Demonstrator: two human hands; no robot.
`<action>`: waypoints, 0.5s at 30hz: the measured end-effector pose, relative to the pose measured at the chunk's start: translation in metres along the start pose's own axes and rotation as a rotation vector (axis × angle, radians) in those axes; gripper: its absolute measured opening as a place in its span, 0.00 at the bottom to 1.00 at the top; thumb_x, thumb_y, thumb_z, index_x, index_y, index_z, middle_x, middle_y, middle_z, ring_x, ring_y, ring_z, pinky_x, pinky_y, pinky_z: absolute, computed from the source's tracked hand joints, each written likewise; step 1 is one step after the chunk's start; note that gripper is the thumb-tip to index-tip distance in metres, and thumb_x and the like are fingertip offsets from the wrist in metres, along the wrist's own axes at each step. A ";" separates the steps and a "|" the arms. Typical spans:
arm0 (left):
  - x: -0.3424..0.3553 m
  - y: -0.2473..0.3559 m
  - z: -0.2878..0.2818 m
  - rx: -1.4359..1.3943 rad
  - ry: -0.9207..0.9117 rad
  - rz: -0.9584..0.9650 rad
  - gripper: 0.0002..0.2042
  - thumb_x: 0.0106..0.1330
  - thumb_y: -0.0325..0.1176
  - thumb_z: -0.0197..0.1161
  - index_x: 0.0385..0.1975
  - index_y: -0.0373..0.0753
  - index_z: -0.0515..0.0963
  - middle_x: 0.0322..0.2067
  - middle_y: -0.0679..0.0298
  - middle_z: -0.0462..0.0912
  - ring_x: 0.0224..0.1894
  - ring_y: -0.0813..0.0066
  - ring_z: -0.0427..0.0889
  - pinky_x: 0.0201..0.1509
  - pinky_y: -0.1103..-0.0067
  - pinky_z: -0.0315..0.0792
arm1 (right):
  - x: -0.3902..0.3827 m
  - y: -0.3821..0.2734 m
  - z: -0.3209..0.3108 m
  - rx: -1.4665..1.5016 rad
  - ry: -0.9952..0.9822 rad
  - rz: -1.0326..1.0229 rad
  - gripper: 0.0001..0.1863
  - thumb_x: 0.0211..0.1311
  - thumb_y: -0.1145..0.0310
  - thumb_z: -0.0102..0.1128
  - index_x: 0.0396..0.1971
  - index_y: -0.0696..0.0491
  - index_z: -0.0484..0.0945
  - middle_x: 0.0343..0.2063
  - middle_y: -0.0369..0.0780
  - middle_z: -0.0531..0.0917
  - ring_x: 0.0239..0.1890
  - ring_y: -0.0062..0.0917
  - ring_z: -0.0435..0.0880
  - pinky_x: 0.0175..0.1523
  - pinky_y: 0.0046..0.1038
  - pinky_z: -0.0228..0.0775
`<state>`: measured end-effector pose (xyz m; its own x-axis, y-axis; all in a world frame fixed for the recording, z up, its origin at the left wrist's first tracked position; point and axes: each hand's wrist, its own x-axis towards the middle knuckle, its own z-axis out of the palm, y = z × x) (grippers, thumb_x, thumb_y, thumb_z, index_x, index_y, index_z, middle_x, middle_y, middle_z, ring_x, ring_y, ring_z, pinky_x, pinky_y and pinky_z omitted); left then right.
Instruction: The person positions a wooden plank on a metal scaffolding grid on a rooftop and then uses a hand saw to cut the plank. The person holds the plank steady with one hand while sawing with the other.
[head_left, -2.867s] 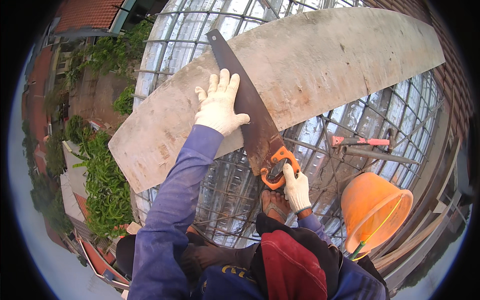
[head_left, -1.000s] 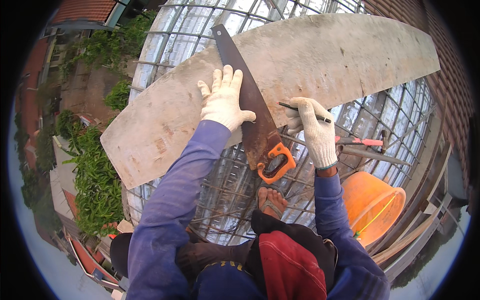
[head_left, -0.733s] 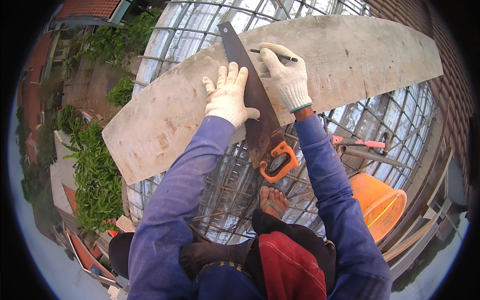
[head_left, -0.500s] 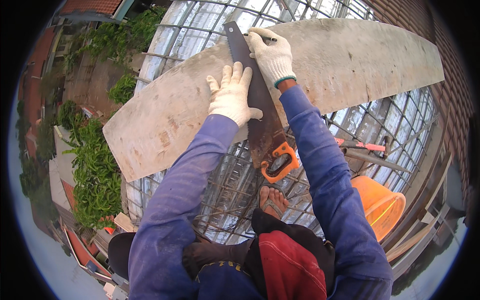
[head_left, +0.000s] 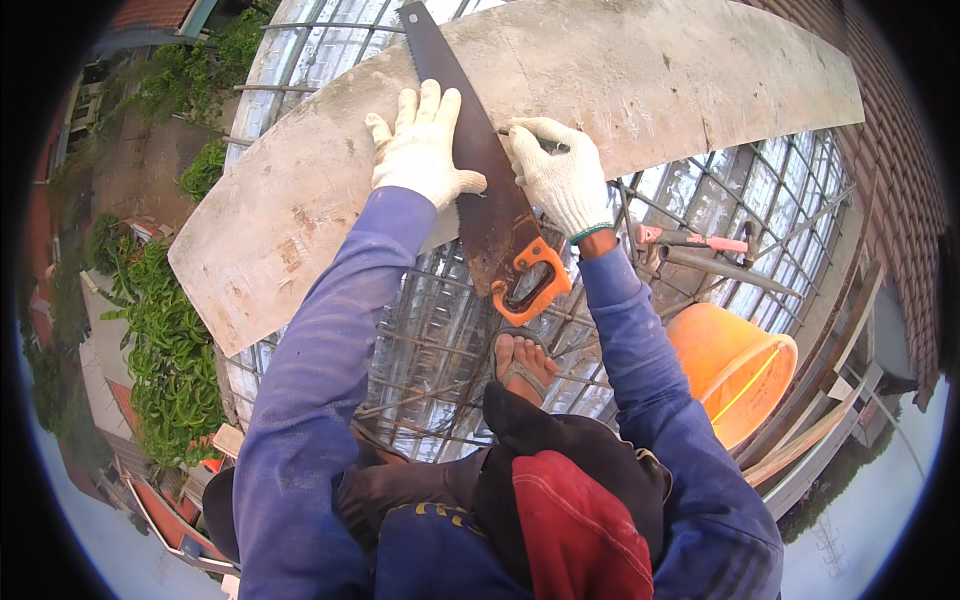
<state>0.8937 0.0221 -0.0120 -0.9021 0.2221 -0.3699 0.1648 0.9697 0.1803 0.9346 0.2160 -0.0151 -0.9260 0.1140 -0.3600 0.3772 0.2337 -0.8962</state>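
Observation:
A hand saw [head_left: 490, 185] with a rusty dark blade and an orange handle lies slanted across a long, weathered board [head_left: 290, 225] with a curved far edge. My left hand [head_left: 418, 150], in a white knit glove, is spread flat on the board, its thumb over the blade. Beside the blade's smooth right edge, near the board's near edge, is my gloved right hand [head_left: 560, 180]. Its fingers pinch a thin pencil [head_left: 503, 130], mostly hidden by the glove, with the tip close to the blade.
Below the board is a grid of rebar [head_left: 430, 340] over shiny sheeting. My sandalled foot [head_left: 522, 362] stands near the saw handle. An orange bucket [head_left: 690, 350] and a hammer [head_left: 700, 240] with a red-and-black handle are at right. Roof tiles [head_left: 895, 130] edge the far right; lower ground with plants lies left.
My right hand has drawn the pencil along the blade's edge toward me, from near the saw's tip to the board's near edge. The left hand stays on the saw and board; the view has shifted.

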 end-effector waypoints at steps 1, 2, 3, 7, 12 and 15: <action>0.000 -0.001 0.001 0.010 0.006 0.004 0.64 0.49 0.55 0.89 0.86 0.46 0.58 0.87 0.53 0.54 0.89 0.49 0.49 0.88 0.37 0.44 | -0.017 0.008 -0.007 -0.024 0.003 -0.019 0.14 0.79 0.64 0.67 0.53 0.57 0.92 0.32 0.34 0.90 0.31 0.14 0.85 0.34 0.22 0.79; -0.001 -0.003 0.001 0.019 0.013 0.000 0.64 0.49 0.56 0.89 0.86 0.45 0.57 0.87 0.52 0.54 0.89 0.49 0.49 0.88 0.37 0.44 | -0.031 0.017 -0.012 -0.080 0.019 0.009 0.14 0.76 0.62 0.68 0.49 0.55 0.93 0.32 0.38 0.91 0.31 0.21 0.88 0.39 0.26 0.80; -0.002 -0.004 0.001 0.026 0.009 -0.008 0.64 0.49 0.56 0.89 0.86 0.45 0.57 0.87 0.52 0.54 0.90 0.49 0.48 0.88 0.37 0.44 | -0.046 0.026 -0.017 -0.139 0.034 0.039 0.13 0.73 0.60 0.69 0.45 0.53 0.94 0.31 0.42 0.93 0.32 0.29 0.91 0.44 0.30 0.82; -0.001 -0.001 0.000 0.028 0.010 0.006 0.65 0.49 0.56 0.89 0.87 0.44 0.57 0.88 0.51 0.52 0.90 0.48 0.48 0.88 0.36 0.41 | -0.103 0.026 -0.052 -0.343 0.064 0.096 0.14 0.73 0.61 0.68 0.47 0.52 0.94 0.38 0.41 0.94 0.38 0.28 0.92 0.49 0.31 0.82; -0.002 -0.004 0.000 -0.029 0.001 -0.001 0.68 0.44 0.54 0.91 0.87 0.45 0.55 0.89 0.51 0.48 0.90 0.47 0.46 0.88 0.36 0.38 | -0.183 -0.023 -0.090 0.137 0.076 0.185 0.13 0.77 0.66 0.67 0.53 0.55 0.90 0.41 0.40 0.93 0.40 0.19 0.87 0.49 0.27 0.80; -0.008 0.002 -0.015 -0.047 -0.044 -0.050 0.69 0.43 0.53 0.92 0.87 0.46 0.55 0.89 0.53 0.50 0.90 0.48 0.45 0.89 0.38 0.39 | -0.239 -0.084 -0.145 -0.058 0.382 0.064 0.11 0.77 0.73 0.66 0.54 0.59 0.88 0.39 0.43 0.92 0.39 0.22 0.89 0.50 0.27 0.81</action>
<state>0.8954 0.0210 0.0053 -0.8903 0.1788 -0.4188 0.1001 0.9741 0.2029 1.1271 0.3089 0.1834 -0.8313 0.4785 -0.2827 0.4445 0.2671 -0.8550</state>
